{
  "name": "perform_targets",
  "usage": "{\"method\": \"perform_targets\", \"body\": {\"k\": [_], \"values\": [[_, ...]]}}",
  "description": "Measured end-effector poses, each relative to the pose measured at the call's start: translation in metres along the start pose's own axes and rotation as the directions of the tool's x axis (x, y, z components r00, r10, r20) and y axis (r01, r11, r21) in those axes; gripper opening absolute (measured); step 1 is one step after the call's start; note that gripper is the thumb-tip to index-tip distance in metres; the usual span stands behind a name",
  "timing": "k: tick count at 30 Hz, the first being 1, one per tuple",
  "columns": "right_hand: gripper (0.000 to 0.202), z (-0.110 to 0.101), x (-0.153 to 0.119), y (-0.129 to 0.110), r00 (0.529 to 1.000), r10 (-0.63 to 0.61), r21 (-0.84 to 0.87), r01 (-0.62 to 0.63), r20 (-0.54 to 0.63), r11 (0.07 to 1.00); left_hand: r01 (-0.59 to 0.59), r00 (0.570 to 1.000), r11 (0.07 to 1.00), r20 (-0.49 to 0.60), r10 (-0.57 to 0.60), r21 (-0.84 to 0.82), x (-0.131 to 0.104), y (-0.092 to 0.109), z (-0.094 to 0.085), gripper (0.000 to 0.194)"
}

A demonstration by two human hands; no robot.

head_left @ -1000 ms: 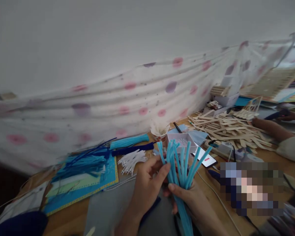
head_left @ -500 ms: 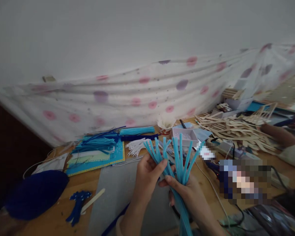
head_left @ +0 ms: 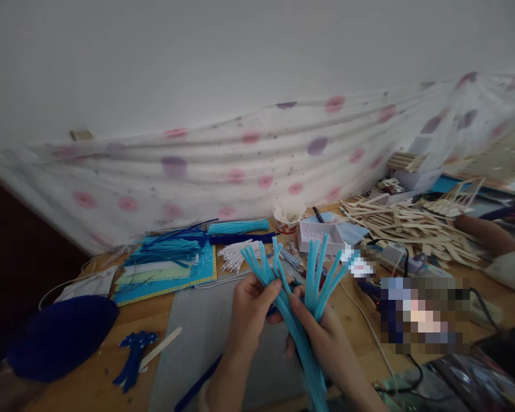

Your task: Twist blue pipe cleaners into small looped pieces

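Note:
A bundle of light blue pipe cleaners is held between my two hands, its tips fanned upward in two groups. My left hand pinches the left group, thumb laid across the stems. Around the right group and the main bundle closes my right hand, its thumb pressing on the stems. The lower ends run down past the bottom of the view. Under my hands lies a grey mat. To the left rest a dark blue bow-like piece and a wooden stick.
Blue pipe cleaners lie on a blue board. White-tipped stems, a paper cup and a white tray stand behind. Wooden sticks pile at right, near another person's arm. A dark blue oval sits left.
Both hands have shifted slightly left and down with the bundle. The left group of stems now leans further from the right group, widening the gap between them.

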State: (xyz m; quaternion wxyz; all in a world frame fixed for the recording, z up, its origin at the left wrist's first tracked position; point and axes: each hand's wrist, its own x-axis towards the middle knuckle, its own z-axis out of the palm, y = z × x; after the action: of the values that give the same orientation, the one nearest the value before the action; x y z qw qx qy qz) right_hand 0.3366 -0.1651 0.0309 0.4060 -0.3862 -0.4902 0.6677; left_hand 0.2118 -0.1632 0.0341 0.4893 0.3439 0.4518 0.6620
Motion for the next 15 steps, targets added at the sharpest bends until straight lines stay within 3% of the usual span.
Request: {"method": "perform_targets", "body": {"k": [5,9,15], "values": [[0.046,0.001,0.001,0.006,0.999,-0.033,-0.035,0.034,0.013,0.999,0.021,1.0,0.999,-0.02,-0.022,-0.046,-0.001,0.001,0.003,0.02],[0.041,0.004,0.002,0.011,0.998,-0.066,-0.055,0.065,-0.015,0.996,-0.06,0.995,0.994,-0.09,0.051,-0.092,-0.001,0.005,0.008,0.026],[0.044,0.008,0.002,0.017,0.995,-0.092,-0.058,0.089,-0.039,0.994,-0.04,0.998,0.999,-0.053,0.041,0.025,-0.001,0.005,0.004,0.027]]}}
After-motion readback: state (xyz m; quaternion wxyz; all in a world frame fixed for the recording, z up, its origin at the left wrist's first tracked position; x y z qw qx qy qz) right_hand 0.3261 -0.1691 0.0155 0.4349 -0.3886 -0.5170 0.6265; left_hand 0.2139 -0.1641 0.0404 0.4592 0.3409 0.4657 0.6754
